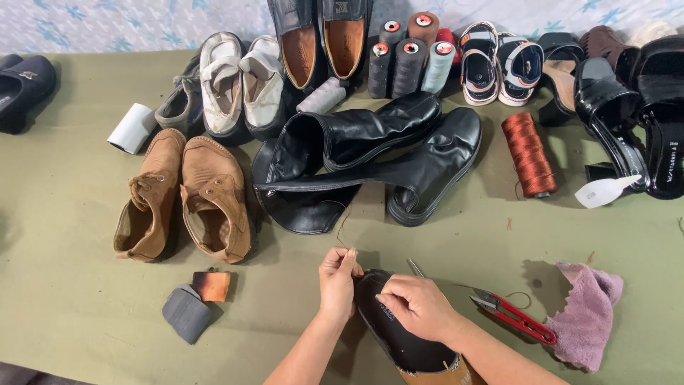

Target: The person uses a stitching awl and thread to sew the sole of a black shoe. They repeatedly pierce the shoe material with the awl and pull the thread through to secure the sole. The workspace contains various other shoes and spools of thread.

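My left hand [337, 281] pinches a thin dark thread [343, 229] that rises from the fingertips toward the black boots. My right hand [417, 306] presses down on a black shoe [399, 342] with a tan inner end, lying at the near edge of the table. A thin metal needle or awl [415, 268] pokes out just beyond the right hand. Red-handled thread snips [514, 316] lie to the right of that hand.
A pair of black boots [370, 153] lies mid-table, brown shoes [185, 196] to the left. Thread spools [410, 60], white shoes, loafers, sandals and black heels line the back. A rust spool [527, 153], white glue bottle [605, 191], pink cloth [588, 314] and grey patch [187, 312] lie around.
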